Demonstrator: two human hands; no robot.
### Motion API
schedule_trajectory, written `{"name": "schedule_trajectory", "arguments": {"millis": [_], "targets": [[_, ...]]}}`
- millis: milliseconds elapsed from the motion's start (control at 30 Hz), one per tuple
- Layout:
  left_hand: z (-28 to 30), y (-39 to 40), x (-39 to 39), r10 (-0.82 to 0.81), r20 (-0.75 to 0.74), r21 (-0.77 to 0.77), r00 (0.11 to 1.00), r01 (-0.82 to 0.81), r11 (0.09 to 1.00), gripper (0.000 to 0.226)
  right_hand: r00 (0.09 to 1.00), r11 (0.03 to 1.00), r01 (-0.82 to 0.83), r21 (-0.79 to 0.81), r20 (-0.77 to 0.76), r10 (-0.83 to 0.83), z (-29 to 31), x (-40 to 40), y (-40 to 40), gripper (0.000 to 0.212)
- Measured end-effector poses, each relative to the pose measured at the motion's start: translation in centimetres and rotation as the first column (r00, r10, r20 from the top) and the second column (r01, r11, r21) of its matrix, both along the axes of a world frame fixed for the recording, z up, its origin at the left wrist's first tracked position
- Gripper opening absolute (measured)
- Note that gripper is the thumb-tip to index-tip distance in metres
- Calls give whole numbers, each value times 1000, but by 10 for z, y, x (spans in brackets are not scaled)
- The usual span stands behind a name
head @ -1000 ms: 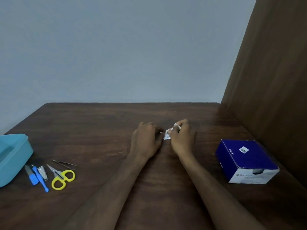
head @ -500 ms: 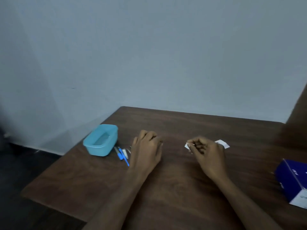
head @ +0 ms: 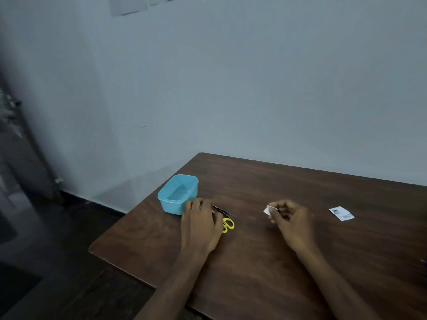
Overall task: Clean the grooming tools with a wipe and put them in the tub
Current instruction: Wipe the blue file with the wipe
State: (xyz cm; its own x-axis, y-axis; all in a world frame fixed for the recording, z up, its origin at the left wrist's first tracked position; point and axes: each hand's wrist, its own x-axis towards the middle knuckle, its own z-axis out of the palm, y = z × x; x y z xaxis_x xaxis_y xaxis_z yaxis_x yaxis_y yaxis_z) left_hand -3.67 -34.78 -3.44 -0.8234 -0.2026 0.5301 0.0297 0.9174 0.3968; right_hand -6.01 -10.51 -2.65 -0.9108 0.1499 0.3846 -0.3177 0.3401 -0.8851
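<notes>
Left hand [head: 200,224] lies over tools beside tub [head: 178,194] near desk [head: 265,262] left edge, fingers relaxed; scissors [head: 228,225], tweezers [head: 223,211] peek out. Right hand [head: 291,224] pinches wipe [head: 268,210]. Torn wrapper [head: 341,213] lies further right.

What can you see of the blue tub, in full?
The blue tub is a light blue, rounded-rectangular container that looks like thin plastic, with a raised lip round its rim and no lid. It stands upright and open near the left edge of the table. No tool shows inside it; the inside looks pale and bare. The left hand lies over the tools right beside its near corner; whether the fingertips touch its wall cannot be told.
</notes>
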Motion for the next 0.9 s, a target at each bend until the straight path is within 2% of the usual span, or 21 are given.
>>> {"name": "schedule_trajectory", "arguments": {"millis": [67, 200, 300, 467, 567, 733, 800, 900], "targets": [[-1, -1, 3, 0, -29, 52, 1000, 1, 999, 25, 1000, 1000, 18, -18, 8, -17, -2, 0, 7, 19], [-3, -4, 0, -18, 6, 225, 1000, 16, 974, 26, 999, 998, 27, -48, 21, -26, -1, -2, 10, 19], [-4, -7, -2, -55, 3, 245, 998, 53, 968, 31, 1000, 999, 26, -44, 17, -25, -2, -2, 11, 17], [-8, -8, -9, -1, -39, 304, 999, 13, 953, 16, 1000, 999, 8, -40, 14, -7, -2, 1, 15, 16], [-18, -12, -16, -7, -17, 273, 1000, 11, 962, 18, 1000, 999, 17, -46, 21, -16, -1, 3, 17, 16], [-19, -13, -24, 4, 39, 236, 999, -13, 972, 35, 999, 999, 26, -35, 31, -25, 0, 4, 19, 16], [-19, -14, -23, -2, 55, 199, 999, -9, 980, 36, 999, 1000, 14, -20, 32, -13, 0, 7, 17, 16], [-19, -14, -21, -2, 33, 224, 999, -6, 975, 35, 1000, 1000, 12, -12, 18, -12, 0, 9, 16, 13]]}}
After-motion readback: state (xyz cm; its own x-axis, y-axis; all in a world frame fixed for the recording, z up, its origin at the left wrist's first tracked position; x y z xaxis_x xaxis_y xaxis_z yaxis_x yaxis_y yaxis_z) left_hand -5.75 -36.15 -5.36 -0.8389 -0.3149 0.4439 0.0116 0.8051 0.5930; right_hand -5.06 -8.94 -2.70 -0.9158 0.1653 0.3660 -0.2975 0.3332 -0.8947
